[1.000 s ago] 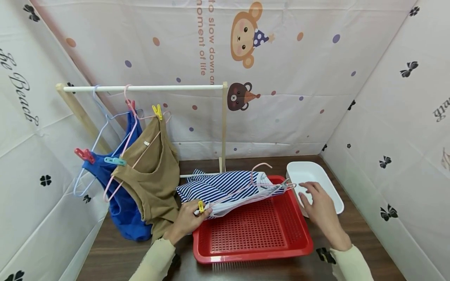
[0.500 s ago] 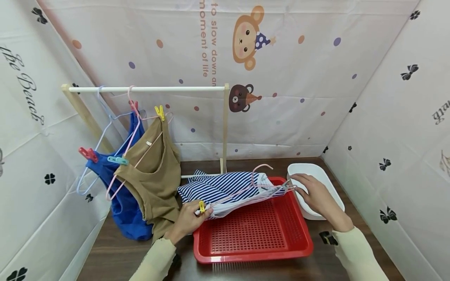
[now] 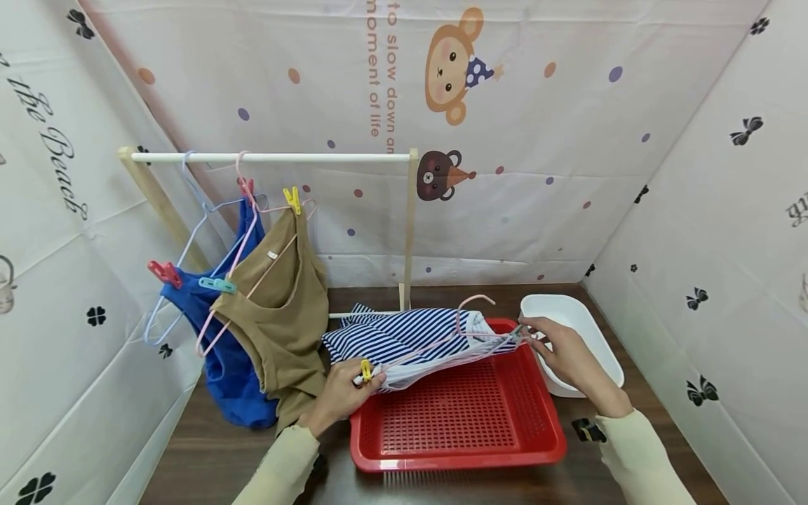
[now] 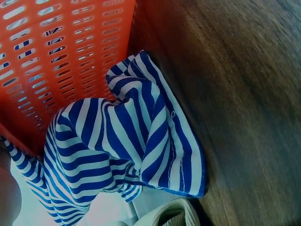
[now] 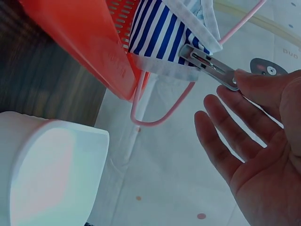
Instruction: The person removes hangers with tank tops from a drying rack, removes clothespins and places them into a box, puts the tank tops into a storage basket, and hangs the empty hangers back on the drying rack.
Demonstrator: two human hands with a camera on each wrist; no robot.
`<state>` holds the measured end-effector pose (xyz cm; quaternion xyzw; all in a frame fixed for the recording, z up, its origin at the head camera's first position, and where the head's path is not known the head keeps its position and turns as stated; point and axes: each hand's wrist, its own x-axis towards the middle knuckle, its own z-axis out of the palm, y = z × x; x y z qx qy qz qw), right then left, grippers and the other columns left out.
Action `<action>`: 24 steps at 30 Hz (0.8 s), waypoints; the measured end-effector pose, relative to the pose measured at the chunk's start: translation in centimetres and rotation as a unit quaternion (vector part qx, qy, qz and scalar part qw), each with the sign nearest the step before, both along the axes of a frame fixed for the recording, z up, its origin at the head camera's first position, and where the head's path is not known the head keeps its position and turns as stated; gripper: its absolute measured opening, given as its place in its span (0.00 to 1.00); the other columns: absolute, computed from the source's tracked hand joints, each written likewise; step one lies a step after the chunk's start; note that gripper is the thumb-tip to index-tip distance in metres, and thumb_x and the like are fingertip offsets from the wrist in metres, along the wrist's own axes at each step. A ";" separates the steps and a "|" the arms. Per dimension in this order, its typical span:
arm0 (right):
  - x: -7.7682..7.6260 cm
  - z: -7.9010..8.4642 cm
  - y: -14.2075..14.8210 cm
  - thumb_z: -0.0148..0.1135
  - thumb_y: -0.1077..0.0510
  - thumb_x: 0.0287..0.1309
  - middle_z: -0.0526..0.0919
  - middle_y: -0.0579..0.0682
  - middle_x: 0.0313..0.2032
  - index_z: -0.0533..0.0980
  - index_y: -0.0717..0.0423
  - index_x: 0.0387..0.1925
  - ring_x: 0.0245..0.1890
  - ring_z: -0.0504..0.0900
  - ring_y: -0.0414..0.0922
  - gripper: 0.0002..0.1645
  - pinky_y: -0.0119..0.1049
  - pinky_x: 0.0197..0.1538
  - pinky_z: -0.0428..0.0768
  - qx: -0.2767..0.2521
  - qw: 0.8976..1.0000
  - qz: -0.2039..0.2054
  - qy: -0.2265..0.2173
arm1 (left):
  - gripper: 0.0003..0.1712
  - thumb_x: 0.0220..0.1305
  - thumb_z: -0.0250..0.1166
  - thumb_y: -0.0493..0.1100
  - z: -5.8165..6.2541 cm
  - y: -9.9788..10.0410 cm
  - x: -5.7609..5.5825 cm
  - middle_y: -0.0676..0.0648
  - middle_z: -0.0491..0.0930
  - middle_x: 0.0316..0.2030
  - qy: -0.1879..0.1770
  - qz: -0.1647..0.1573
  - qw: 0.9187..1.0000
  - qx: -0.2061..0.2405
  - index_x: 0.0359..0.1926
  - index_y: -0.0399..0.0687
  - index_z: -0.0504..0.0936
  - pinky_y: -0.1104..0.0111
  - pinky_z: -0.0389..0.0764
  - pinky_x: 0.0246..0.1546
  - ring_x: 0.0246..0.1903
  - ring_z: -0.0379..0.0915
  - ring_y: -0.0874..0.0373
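Note:
A navy-and-white striped top (image 3: 404, 335) lies over the red basket, fitted on a pink clothes hanger (image 3: 459, 324). My left hand (image 3: 341, 394) grips the hanger's left end, where a yellow clothespin (image 3: 366, 369) sits on the strap. At the other end, my right hand (image 3: 564, 354) pinches a grey clothespin (image 5: 211, 67) between thumb and index finger; the other fingers are extended. In the right wrist view, this clothespin's tip lies over the top's white-edged strap, and the pink hanger end sticks out below. The left wrist view shows the top's hem hanging beside the basket.
The red basket (image 3: 461, 463) stands at the table's middle, a white tub (image 3: 609, 351) to its right. On the rack's white rail (image 3: 328, 158) hang a blue top (image 3: 233, 393) and a brown top (image 3: 278, 315), clipped to hangers with clothespins.
My right hand has moved from over the white tub to the hanger's right end and now pinches the grey clothespin there. The left hand has kept its grip.

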<state>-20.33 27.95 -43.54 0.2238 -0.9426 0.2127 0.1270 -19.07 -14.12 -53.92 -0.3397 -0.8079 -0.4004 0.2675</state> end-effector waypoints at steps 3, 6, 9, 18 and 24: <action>-0.2 -0.1 -0.1 0.66 0.70 0.56 0.82 0.59 0.52 0.74 0.59 0.59 0.44 0.85 0.54 0.28 0.43 0.41 0.85 0.005 1.000 0.003 -0.003 | 0.23 0.61 0.69 0.43 0.0 0.0 -0.1 0.58 0.62 0.18 0.000 0.000 1.000 0.001 0.17 0.55 0.65 0.84 0.58 0.24 0.21 0.54 0.72; -0.4 -0.3 -0.2 0.66 0.70 0.55 0.83 0.58 0.51 0.76 0.59 0.57 0.42 0.85 0.52 0.26 0.41 0.40 0.85 0.009 1.000 0.006 0.008 | 0.23 0.61 0.69 0.44 -0.1 0.0 -0.1 0.58 0.62 0.18 0.002 0.000 1.000 0.002 0.17 0.55 0.65 0.84 0.59 0.24 0.21 0.55 0.72; -0.5 -0.5 -0.2 0.69 0.69 0.53 0.85 0.54 0.45 0.79 0.58 0.50 0.37 0.85 0.47 0.21 0.40 0.37 0.84 0.012 0.998 0.013 0.055 | 0.23 0.61 0.69 0.44 -0.1 0.0 0.0 0.59 0.63 0.19 -0.002 -0.001 1.000 0.003 0.17 0.55 0.65 0.84 0.59 0.24 0.21 0.55 0.72; -0.9 -0.6 0.0 0.74 0.69 0.41 0.85 0.46 0.29 0.84 0.54 0.33 0.27 0.77 0.39 0.14 0.36 0.29 0.74 0.009 0.987 0.019 0.159 | 0.23 0.61 0.69 0.43 0.0 0.1 0.2 0.58 0.63 0.19 -0.009 -0.007 1.000 0.005 0.17 0.56 0.65 0.84 0.59 0.25 0.22 0.55 0.72; -1.0 0.5 0.1 0.75 0.71 0.40 0.86 0.46 0.28 0.85 0.53 0.31 0.27 0.81 0.41 0.14 0.36 0.29 0.76 0.003 0.984 0.022 0.177 | 0.23 0.61 0.69 0.43 0.1 0.1 0.1 0.58 0.63 0.19 -0.010 -0.004 1.000 0.001 0.16 0.56 0.65 0.84 0.60 0.24 0.21 0.55 0.72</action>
